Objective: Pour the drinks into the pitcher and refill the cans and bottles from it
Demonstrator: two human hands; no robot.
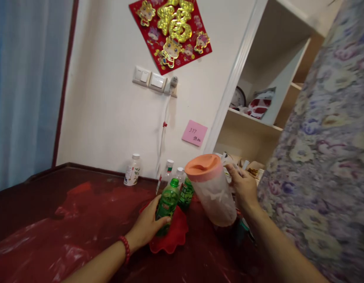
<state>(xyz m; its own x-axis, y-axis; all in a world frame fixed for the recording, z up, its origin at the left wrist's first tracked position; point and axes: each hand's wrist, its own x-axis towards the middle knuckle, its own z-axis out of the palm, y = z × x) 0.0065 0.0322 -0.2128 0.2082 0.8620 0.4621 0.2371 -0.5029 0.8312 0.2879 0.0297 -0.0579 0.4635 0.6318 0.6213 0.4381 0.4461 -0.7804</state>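
My left hand (pixel 148 222), with a red bead bracelet at the wrist, is wrapped round a green-capped plastic bottle (pixel 169 200) with a green label. That bottle is over a red scalloped tray (pixel 177 232). In my right hand (pixel 242 184) is the handle of a translucent pitcher (pixel 214 200) with an orange lid, tilted to the left. Behind the held bottle stand a second green bottle (pixel 186 194), a clear bottle with a white cap (pixel 165 177) and another white-capped bottle (pixel 180 175), partly hidden.
A white bottle (pixel 132 171) stands against the wall at the back of the dark red table (pixel 111 232). A floral curtain (pixel 311 157) hangs close on the right, beside open shelves (pixel 252 118). A white cord (pixel 163 133) runs down from a wall socket.
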